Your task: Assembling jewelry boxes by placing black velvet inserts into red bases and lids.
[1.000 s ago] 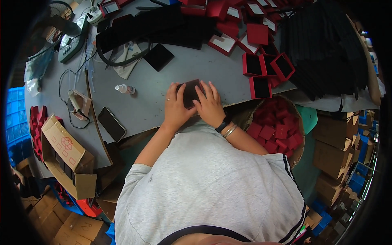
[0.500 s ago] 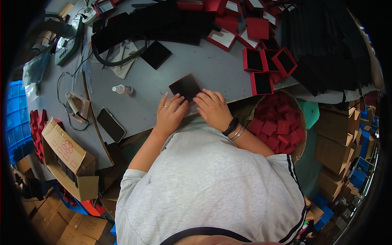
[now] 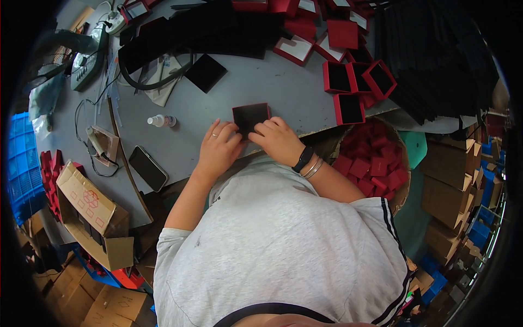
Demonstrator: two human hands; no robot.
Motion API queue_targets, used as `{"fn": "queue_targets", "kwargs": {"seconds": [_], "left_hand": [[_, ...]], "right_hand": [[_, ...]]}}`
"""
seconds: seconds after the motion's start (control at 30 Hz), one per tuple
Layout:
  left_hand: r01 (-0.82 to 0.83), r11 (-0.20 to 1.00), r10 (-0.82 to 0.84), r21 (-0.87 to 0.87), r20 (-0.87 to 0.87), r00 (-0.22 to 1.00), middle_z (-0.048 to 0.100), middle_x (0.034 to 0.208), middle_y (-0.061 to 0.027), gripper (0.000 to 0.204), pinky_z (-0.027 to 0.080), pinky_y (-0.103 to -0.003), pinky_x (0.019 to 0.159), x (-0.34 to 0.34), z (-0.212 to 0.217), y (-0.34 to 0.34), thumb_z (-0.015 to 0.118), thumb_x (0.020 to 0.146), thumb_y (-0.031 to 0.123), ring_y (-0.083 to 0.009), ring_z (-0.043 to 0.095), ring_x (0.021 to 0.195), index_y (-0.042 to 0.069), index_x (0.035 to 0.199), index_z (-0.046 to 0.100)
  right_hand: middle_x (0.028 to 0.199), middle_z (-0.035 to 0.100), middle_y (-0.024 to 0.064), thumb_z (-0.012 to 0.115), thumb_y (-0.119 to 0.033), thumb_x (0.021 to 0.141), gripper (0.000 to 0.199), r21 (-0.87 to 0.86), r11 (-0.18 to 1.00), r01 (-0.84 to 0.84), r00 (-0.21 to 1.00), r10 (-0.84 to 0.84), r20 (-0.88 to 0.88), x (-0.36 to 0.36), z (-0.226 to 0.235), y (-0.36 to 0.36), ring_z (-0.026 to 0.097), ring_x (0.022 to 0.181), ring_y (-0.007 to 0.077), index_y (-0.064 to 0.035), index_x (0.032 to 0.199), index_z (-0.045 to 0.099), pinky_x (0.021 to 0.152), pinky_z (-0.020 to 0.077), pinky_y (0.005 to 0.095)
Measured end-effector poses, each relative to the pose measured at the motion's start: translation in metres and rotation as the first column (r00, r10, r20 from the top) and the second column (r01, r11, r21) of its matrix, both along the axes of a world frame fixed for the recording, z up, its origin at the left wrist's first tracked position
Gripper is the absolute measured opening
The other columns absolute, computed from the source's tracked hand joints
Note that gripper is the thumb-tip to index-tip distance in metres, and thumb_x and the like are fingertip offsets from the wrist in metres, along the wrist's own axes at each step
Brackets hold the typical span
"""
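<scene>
A red box with a black insert [image 3: 251, 113] lies at the table's near edge, its open side up. My left hand [image 3: 219, 148] is at its near left corner, fingers curled over the rim; a ring shows on one finger. My right hand [image 3: 278, 141] grips the near right side, fingertips bent down onto the black insert. The thumbs and the near wall are mostly hidden by my fingers. Beyond the box, to the left, lies a flat black square pad [image 3: 205, 73]. A small white bottle [image 3: 162, 120] rests on its side left of my left hand.
Red boxes with black inserts [image 3: 348, 108] cluster at the right, beside stacked black sheets [image 3: 436, 65]. A round bin of small red boxes [image 3: 376, 169] stands by my right elbow. On the left are a phone [image 3: 149, 168], a corded tool [image 3: 98, 143] and an open carton [image 3: 90, 199].
The box has turned clockwise, so its far edge now runs nearly level. My left hand has shifted slightly up and left, and my right fingers have moved further over the insert.
</scene>
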State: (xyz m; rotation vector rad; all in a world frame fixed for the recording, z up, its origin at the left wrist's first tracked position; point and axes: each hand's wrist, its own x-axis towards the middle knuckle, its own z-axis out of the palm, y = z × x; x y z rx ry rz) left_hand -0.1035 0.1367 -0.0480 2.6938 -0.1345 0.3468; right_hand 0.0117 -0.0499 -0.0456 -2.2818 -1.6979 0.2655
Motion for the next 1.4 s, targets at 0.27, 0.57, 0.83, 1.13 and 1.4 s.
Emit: {"fn": "queue_targets", "kwargs": {"seconds": [0.27, 0.57, 0.83, 1.13, 1.4], "left_hand": [[-0.038, 0.935, 0.023, -0.351, -0.047, 0.999, 0.04, 0.148, -0.0196, 0.01, 0.052, -0.04, 0.098, 0.0, -0.03, -0.003, 0.074, 0.078, 0.006, -0.036, 0.052, 0.127, 0.008, 0.086, 0.068], [-0.039, 0.898, 0.031, -0.438, -0.025, 0.999, 0.027, 0.155, -0.0256, 0.012, 0.049, -0.041, 0.1, 0.0, -0.035, -0.001, 0.073, 0.078, 0.001, -0.0382, 0.048, 0.132, 0.007, 0.087, 0.067], [-0.019, 0.925, 0.011, -0.379, -0.023, 1.0, 0.036, 0.151, -0.0235, 0.012, 0.053, -0.041, 0.09, -0.001, -0.037, 0.002, 0.072, 0.079, 0.004, -0.0389, 0.059, 0.119, 0.008, 0.089, 0.065], [-0.09, 0.949, 0.1, -0.303, 0.016, 0.995, 0.043, 0.146, -0.021, 0.013, 0.055, -0.04, 0.086, -0.002, -0.039, -0.007, 0.071, 0.081, 0.004, -0.0348, 0.063, 0.112, 0.004, 0.091, 0.063], [-0.073, 0.955, 0.094, -0.289, 0.06, 0.994, 0.047, 0.142, -0.0189, 0.012, 0.056, -0.037, 0.085, -0.004, -0.045, -0.012, 0.072, 0.08, 0.005, -0.0308, 0.064, 0.111, 0.005, 0.089, 0.065]], "right_hand": [[0.14, 0.047, 0.0105, 0.076, -0.016, 0.073, 0.064, 0.11, 0.989, 0.099, 0.983, -0.114, 0.143, -0.003, -0.006, 0.023, 0.047, 0.125, 0.0251, -0.0127, 0.133, 0.054, 0.1, 0.037, 0.0396], [0.14, 0.048, 0.0071, 0.079, -0.02, 0.068, 0.074, -0.023, 0.989, 0.144, 0.987, -0.142, 0.077, 0.0, -0.002, 0.036, 0.048, 0.121, 0.0242, -0.0086, 0.136, 0.052, 0.097, 0.0387, 0.038], [0.137, 0.05, 0.009, 0.075, -0.016, 0.071, 0.069, 0.027, 0.997, 0.066, 0.995, -0.068, 0.076, 0.002, -0.001, 0.033, 0.049, 0.121, 0.025, -0.0036, 0.135, 0.051, 0.099, 0.0396, 0.0391], [0.136, 0.051, 0.0148, 0.072, -0.021, 0.075, 0.064, 0.099, 0.954, 0.283, 0.934, -0.298, 0.199, -0.013, 0.009, 0.008, 0.046, 0.126, 0.0295, -0.0019, 0.133, 0.052, 0.11, 0.0319, 0.0463], [0.134, 0.053, 0.0157, 0.071, -0.018, 0.074, 0.062, 0.045, 0.942, 0.333, 0.93, -0.336, 0.15, -0.01, 0.007, 0.012, 0.049, 0.12, 0.0301, -0.0003, 0.13, 0.054, 0.1, 0.0427, 0.0399]]}}
